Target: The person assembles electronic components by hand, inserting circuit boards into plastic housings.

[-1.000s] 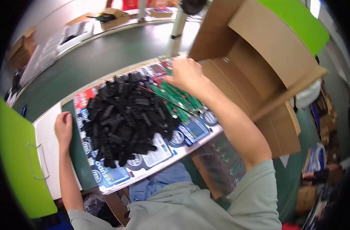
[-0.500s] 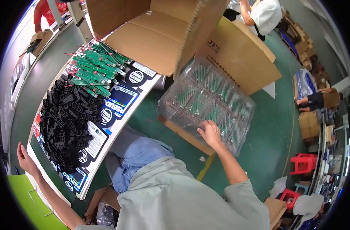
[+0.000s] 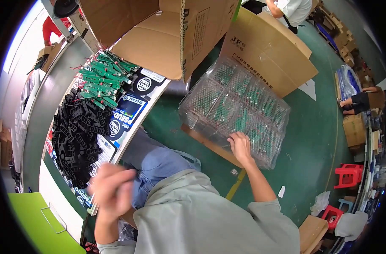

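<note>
At the near edge of a clear plastic tray (image 3: 188,112), my right hand (image 3: 240,146) has its fingers curled closed on the rim. The tray is split into several compartments, and green circuit boards (image 3: 241,120) show through the plastic. My left hand (image 3: 112,190) is smeared by motion in front of the table's near edge, so its fingers cannot be read. Just beyond it on the table lies a heap of small black plastic parts (image 3: 76,139). Behind that heap is a pile of green circuit strips (image 3: 102,80) with thin red wires.
A large open cardboard box (image 3: 150,46) stands at the table's far end. The tray rests on another cardboard box with a raised flap (image 3: 265,51). A green panel with a wire handle (image 3: 40,220) is at lower left. Red stools (image 3: 348,175) and other people are to the right.
My left hand has swung right and inward from the table's left side to near my lap. My right hand stays at the tray's near edge. The view has shifted slightly.
</note>
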Available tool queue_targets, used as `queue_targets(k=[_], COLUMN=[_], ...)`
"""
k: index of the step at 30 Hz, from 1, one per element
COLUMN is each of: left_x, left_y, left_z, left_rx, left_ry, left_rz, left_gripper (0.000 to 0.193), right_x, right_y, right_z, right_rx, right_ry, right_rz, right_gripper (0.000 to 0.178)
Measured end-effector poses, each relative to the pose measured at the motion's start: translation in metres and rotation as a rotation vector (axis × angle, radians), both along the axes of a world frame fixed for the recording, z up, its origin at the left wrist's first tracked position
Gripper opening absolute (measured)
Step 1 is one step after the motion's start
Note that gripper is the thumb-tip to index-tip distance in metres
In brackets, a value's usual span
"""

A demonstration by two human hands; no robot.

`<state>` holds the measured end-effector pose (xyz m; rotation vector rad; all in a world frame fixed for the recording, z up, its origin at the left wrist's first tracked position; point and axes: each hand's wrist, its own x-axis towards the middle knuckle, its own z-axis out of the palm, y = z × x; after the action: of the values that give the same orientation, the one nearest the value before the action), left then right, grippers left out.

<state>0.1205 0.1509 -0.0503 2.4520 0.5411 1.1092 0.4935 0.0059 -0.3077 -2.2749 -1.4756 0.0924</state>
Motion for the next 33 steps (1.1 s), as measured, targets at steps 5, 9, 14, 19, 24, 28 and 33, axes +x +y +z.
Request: queue_targets(k=[5, 9, 14, 19, 24, 28, 33], left_x=[0.081, 0.138, 0.212, 0.249, 0.255, 0.239, 0.2], left_y=[0.014, 0.018, -0.001, -0.008, -0.009, -0.012, 0.004], left_z=[-0.107, -0.212, -0.221, -0.186, -0.172, -0.176, -0.201], left_rx=[-0.722, -1.222, -1.808, -1.862, -1.89, -1.947, -1.946], left_ry=[0.009, -0.009, -0.241, -0.331, -0.615, -0.778, -0.888], left_rz=[-0.053, -0.101, -0.22, -0.32, -0.433, -0.168, -0.068], left_gripper=[0.02, 0.04, 0.071, 0.072, 0.064, 0.054, 0.049], right_x=[0.002, 0.005, 0.02, 0.022, -0.017, -0.042, -0.056], right_y=[0.0, 0.003, 0.008, 0.017, 0.026, 0.03, 0.014], right_z=[0.032, 0.055, 0.089, 0.118, 0.135, 0.13, 0.173], right_rx=[0.135, 0.217, 0.307, 0.361, 0.279, 0.197, 0.215], right_ry=[-0.022, -0.08, -0.134, -0.141, -0.156, -0.121, -0.124], right_rz=[-0.016, -0.037, -0.015, -0.047, 0.076, 0.187, 0.224], right_gripper=[0.012, 0.011, 0.01, 0.007, 0.006, 0.016, 0.034])
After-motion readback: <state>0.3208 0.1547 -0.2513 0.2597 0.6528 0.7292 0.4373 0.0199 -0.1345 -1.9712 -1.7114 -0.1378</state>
